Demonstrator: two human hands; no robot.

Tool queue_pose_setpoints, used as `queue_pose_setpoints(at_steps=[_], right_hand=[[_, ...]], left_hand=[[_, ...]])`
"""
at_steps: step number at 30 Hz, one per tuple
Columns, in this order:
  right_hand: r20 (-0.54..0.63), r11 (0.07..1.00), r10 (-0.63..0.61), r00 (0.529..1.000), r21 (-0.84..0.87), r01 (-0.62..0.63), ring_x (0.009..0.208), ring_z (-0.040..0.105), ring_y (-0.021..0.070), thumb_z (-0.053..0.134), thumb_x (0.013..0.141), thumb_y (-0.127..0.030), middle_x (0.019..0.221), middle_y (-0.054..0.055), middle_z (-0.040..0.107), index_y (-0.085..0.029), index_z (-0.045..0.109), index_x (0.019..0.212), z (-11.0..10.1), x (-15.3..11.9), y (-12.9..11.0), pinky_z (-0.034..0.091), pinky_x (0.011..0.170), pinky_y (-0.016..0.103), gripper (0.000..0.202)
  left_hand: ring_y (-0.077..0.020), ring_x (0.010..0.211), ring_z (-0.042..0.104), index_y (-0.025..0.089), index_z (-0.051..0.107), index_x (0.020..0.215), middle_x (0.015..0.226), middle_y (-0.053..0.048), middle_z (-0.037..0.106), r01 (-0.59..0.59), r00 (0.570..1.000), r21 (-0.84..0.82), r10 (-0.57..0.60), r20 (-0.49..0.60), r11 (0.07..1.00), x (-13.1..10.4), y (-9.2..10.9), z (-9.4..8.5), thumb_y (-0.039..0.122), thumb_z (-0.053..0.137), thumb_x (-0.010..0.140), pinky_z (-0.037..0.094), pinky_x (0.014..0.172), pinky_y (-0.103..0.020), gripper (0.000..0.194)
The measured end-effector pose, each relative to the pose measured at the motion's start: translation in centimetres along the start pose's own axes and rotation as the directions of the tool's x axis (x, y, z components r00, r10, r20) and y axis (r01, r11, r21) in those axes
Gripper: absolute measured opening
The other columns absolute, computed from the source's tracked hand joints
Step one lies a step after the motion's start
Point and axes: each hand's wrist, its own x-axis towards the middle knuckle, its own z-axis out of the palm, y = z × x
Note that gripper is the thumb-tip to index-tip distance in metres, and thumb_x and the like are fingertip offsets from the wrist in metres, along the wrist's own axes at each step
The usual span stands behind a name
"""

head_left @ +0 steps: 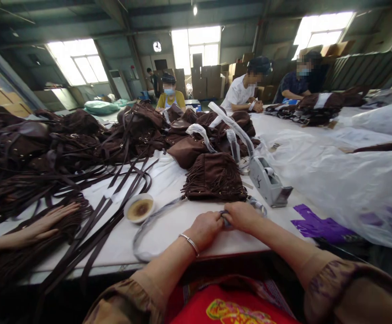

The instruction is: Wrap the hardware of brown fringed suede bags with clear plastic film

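Observation:
A dark brown fringed bag (216, 176) lies on the white table in front of me. Its strap (155, 215), covered in clear plastic wrap, loops out to the left and comes back towards my hands. My left hand (205, 230), with a bangle on the wrist, grips the wrapped strap close to the table's near edge. Right beside it, touching, my right hand (241, 217) is closed on the same strap. The fingertips of both hands are partly hidden. A small white bowl (139, 208) with tan contents stands left of the strap loop.
A grey tape dispenser (266, 182) stands to the right of the bag. Brown bags (135, 130) are heaped behind and left. Another person's hand (52, 220) rests on fringe at left. Plastic sheeting (334, 180) and purple tape (321, 225) lie right. Several people work across the table.

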Motion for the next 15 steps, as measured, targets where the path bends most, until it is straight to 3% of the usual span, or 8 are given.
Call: queue_pose_setpoints(at_steps=[2, 4, 7, 9, 11, 13, 15], right_hand=[[-0.027, 0.988, 0.152, 0.988, 0.016, -0.152, 0.089, 0.069, 0.03, 0.045, 0.092, -0.034, 0.096, 0.02, 0.073, -0.012, 0.067, 0.098, 0.8, -0.2, -0.2, 0.044, 0.068, 0.033, 0.032], [-0.035, 0.978, 0.206, 0.978, 0.041, -0.204, 0.089, 0.069, 0.0294, 0.046, 0.091, -0.03, 0.095, 0.018, 0.073, -0.014, 0.068, 0.094, 1.3, -0.2, -0.1, 0.044, 0.068, 0.032, 0.027], [-0.021, 0.999, -0.022, 1.0, 0.024, 0.022, 0.088, 0.069, 0.0281, 0.048, 0.089, -0.027, 0.092, 0.016, 0.074, -0.016, 0.069, 0.089, 1.1, 0.0, 0.7, 0.043, 0.069, 0.032, 0.023], [-0.004, 0.978, -0.207, 0.978, -0.005, 0.207, 0.088, 0.069, 0.0276, 0.049, 0.089, -0.028, 0.092, 0.014, 0.074, -0.016, 0.07, 0.09, 0.3, 0.0, 1.0, 0.044, 0.072, 0.032, 0.023], [0.019, 0.952, -0.307, 0.952, -0.02, 0.307, 0.09, 0.069, 0.0269, 0.05, 0.089, -0.028, 0.096, 0.014, 0.074, -0.017, 0.07, 0.093, -0.5, -0.1, 1.0, 0.045, 0.075, 0.032, 0.024], [0.013, 0.961, -0.277, 0.961, -0.011, 0.277, 0.094, 0.069, 0.0262, 0.052, 0.087, -0.029, 0.099, 0.013, 0.074, -0.018, 0.071, 0.094, -0.9, -0.1, 0.8, 0.045, 0.078, 0.032, 0.023], [-0.042, 0.989, -0.145, 0.989, -0.002, 0.145, 0.097, 0.068, 0.027, 0.053, 0.086, -0.03, 0.1, 0.013, 0.074, -0.017, 0.07, 0.096, -0.8, 0.0, 0.5, 0.046, 0.079, 0.033, 0.024]], left_hand=[[-0.0201, 0.088, 0.058, 0.015, 0.06, 0.111, 0.103, -0.008, 0.064, 0.047, 0.997, -0.004, -0.047, -0.068, 0.999, 0.2, 1.4, 0.8, 0.022, 0.037, 0.1, 0.046, 0.072, -0.029, 0.027], [-0.0204, 0.089, 0.058, 0.015, 0.058, 0.114, 0.106, -0.009, 0.063, 0.079, 0.991, -0.012, -0.08, -0.108, 0.997, -0.1, 2.2, 1.1, 0.02, 0.037, 0.099, 0.047, 0.07, -0.029, 0.026], [-0.0214, 0.089, 0.058, 0.018, 0.058, 0.113, 0.104, -0.009, 0.063, 0.066, 0.994, -0.02, -0.067, -0.091, 0.998, -1.1, 1.7, 0.0, 0.025, 0.038, 0.099, 0.045, 0.068, -0.029, 0.025], [-0.0219, 0.088, 0.059, 0.021, 0.06, 0.112, 0.099, -0.007, 0.064, 0.036, 0.998, -0.044, -0.037, -0.041, 0.998, -1.6, 0.5, -0.9, 0.033, 0.041, 0.099, 0.044, 0.068, -0.029, 0.026], [-0.0207, 0.083, 0.059, 0.022, 0.061, 0.11, 0.095, -0.006, 0.065, 0.064, 0.998, -0.114, -0.063, 0.011, 0.991, -1.3, -0.5, -1.0, 0.038, 0.042, 0.098, 0.042, 0.067, -0.028, 0.028], [-0.0181, 0.075, 0.059, 0.021, 0.062, 0.105, 0.09, -0.004, 0.067, 0.176, 0.984, -0.204, -0.171, 0.042, 0.963, -0.2, -0.8, 0.1, 0.034, 0.041, 0.098, 0.041, 0.064, -0.027, 0.026], [-0.0189, 0.076, 0.061, 0.019, 0.063, 0.103, 0.091, -0.005, 0.068, 0.196, 0.979, -0.195, -0.202, -0.011, 0.961, 1.1, -0.3, 1.8, 0.026, 0.043, 0.097, 0.042, 0.065, -0.027, 0.022]])
